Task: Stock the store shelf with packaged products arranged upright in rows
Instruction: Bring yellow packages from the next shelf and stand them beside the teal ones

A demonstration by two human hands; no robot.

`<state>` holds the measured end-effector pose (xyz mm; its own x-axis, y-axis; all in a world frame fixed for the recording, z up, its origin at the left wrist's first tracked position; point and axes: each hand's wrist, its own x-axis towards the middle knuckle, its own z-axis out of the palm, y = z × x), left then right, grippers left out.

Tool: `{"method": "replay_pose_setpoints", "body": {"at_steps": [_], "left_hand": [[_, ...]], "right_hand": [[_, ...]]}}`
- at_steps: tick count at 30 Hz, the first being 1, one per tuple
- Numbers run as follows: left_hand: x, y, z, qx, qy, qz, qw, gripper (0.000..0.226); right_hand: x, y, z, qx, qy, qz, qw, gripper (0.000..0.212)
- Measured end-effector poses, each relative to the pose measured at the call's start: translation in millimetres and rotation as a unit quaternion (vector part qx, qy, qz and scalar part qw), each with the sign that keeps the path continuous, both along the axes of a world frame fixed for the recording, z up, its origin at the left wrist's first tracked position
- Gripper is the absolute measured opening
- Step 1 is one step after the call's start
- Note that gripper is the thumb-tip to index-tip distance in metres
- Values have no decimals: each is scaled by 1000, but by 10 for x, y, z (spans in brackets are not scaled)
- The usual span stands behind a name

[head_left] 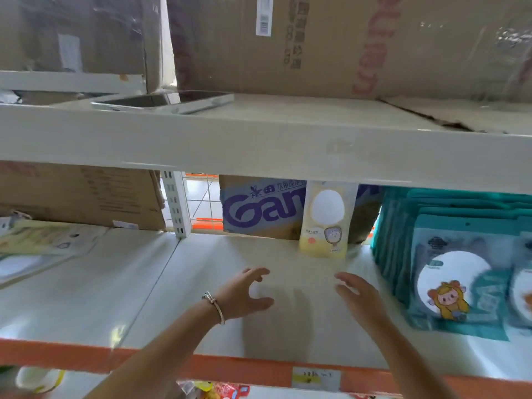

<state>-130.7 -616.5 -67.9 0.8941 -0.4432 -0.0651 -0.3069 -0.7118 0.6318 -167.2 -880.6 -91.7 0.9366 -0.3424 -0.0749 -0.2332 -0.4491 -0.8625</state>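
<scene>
Yellow packet [326, 220] stood upright at the back of the pale shelf board [198, 283], beyond a person's two bare hands and well apart from both. The left hand [244, 292], a bracelet [214, 306] at its wrist, hovered over the board with fingers loosely curved and spread, holding nothing. The right hand [357, 295] was likewise empty, fingers relaxed. Teal packets [457, 272] stood in upright rows just right of that hand. A cardboard box with purple lettering [259, 208] sat behind the yellow packet. Brown cartons [316, 44] filled the shelf above, and an orange rail [230, 370] bearing a price label [316, 377] edged the front.
</scene>
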Motion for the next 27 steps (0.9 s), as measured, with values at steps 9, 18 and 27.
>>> {"method": "replay_pose_setpoints", "body": {"at_steps": [9,18,27], "left_hand": [[-513,338,227,87,-78,-31,993,56],[-1568,859,404,102,-70,71,990,46],[-2496,1488,499,52,-12,161,985,51]], "right_hand": [[-607,284,112,-85,-1,52,995,25],[-1316,439,219,-145,3,126,981,22],[-1831,1265,318,-165,-13,260,951,25]]}}
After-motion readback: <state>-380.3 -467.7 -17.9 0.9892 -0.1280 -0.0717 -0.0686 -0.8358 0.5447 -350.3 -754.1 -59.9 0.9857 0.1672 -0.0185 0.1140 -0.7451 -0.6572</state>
